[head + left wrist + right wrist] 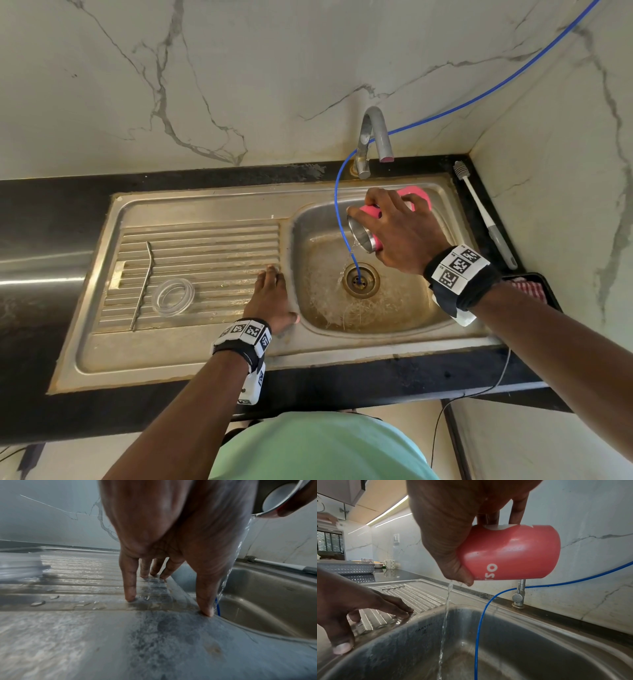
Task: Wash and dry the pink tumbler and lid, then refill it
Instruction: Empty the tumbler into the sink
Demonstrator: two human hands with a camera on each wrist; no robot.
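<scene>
Right hand (pixel 399 230) gripping tilted pink steel-lined tumbler (pixel 510 555) — water pouring into stainless steel sink (pixel 404 318), left hand (pixel 270 301) spread flat on ribbed drainboard (pixel 198 253).

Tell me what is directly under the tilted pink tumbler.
Under the pink tumbler, gripped by the right hand, a stream of water falls into the sink basin, near the drain and thin blue tube. The hand hides part of the basin.
</scene>
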